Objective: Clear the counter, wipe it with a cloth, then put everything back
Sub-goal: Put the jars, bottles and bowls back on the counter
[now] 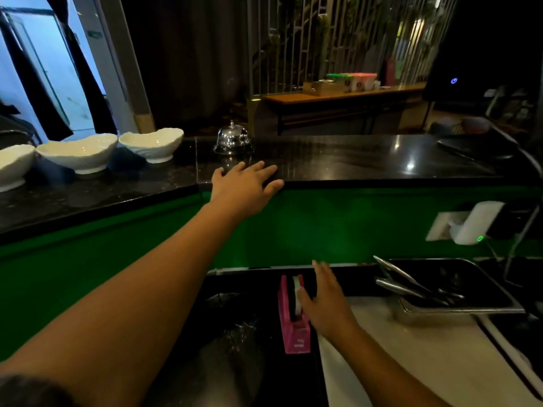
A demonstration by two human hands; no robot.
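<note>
A dark polished counter runs across the view above a green front panel. A chrome desk bell stands on it, just beyond my left hand. That hand is stretched out with straight fingers over the counter's near edge and holds nothing. Three white bowls stand in a row at the left. On the lower work surface a pink tape dispenser stands upright; my right hand is beside it with straight fingers, the thumb touching the tape roll. No cloth is in view.
A steel tray with metal tongs sits at the lower right. A white charger is plugged into the green panel. A dark flat object lies at the counter's far right. A bench with cups stands behind.
</note>
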